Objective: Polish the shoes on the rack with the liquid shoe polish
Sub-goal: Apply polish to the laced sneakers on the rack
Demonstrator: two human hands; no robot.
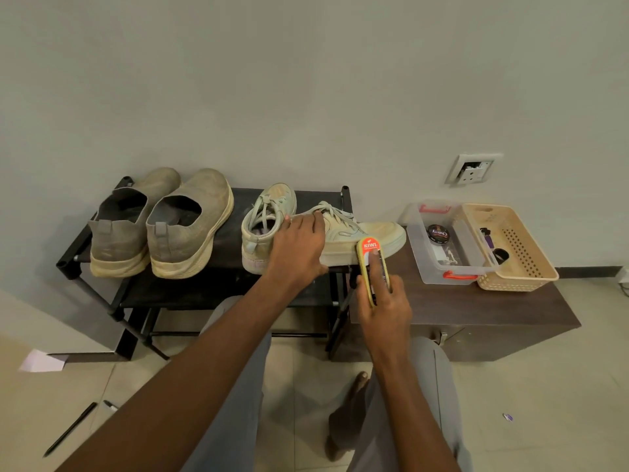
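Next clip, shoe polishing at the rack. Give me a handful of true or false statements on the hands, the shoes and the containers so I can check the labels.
1. The right hand holds the Kiwi polish applicator. True.
2. The left hand rests on the laced sneaker lying sideways. True.
3. The grey slip-on shoes sit on the floor. False: they stand on the black rack.
4. The round polish tin lies in the clear plastic box. True.
5. The beige basket is left of the rack. False: it is to the right, on the brown cabinet.
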